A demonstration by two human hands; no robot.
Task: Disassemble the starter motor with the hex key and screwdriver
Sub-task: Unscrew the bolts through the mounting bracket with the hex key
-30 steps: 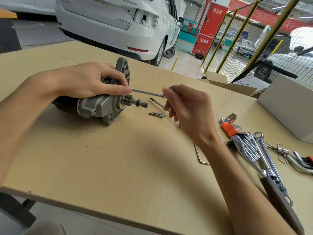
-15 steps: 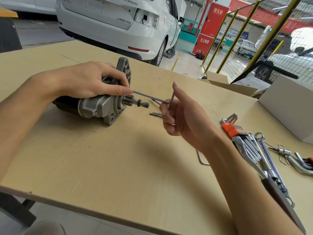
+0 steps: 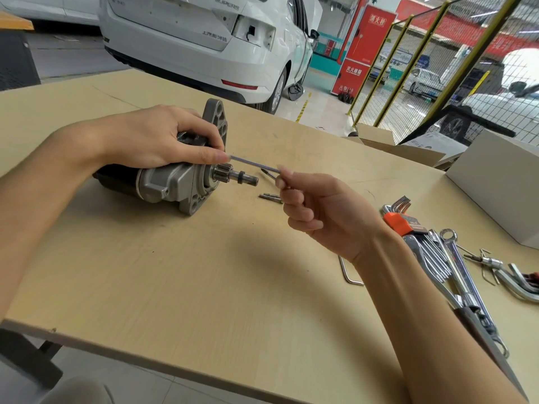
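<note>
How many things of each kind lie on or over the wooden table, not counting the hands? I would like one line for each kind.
Starter motor: 1
Hex key in the right hand: 1
Loose hex key on the table: 1
Hex key set in orange holder: 1
Removed bolts: 2, as far as I can tell
Combination wrench: 1
White box: 1
Total: 8; the small tools at the right edge are too unclear to count.

Both forearms bare to frame edge; hands (image 3: 157, 138) ungloved, no rings.

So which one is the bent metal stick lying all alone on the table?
Start at the wooden table, then find the right hand and follow its wrist down. The lone hex key lies flat just beneath that wrist. Unlike the keys bundled in the orange holder, it lies loose, by itself.
</note>
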